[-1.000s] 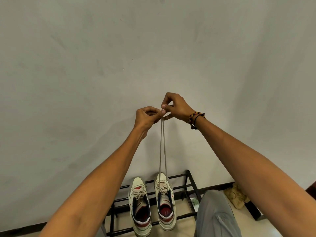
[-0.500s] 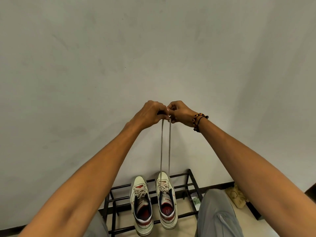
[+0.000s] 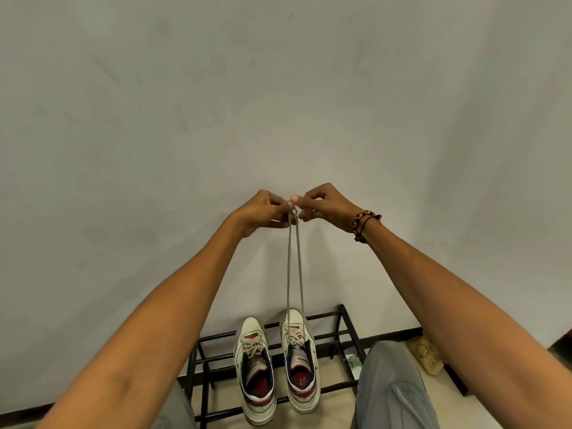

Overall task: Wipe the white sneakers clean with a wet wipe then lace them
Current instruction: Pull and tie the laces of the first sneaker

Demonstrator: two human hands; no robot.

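Both hands are up high in front of the wall, knuckles nearly touching. The left hand has its fingers curled in, pinching one end of the lace; the right hand pinches the other end the same way, thumb and fingertips closed tight on it. From that meeting point the two strands drop straight down, close together and near parallel, to the right sneaker, which sits toe to the wall on the black rack. So the lace's long axis runs vertically, shoe directly below the hands, neither hand clearly nearer. The left sneaker stands just beside it, its lace lying loose on top. Both arms are stretched out and raised, the lace pulled taut. By the look of it the ends are being evened up, and the next move has to bring those hands down toward the eyelets. No wipe can be picked out for sure
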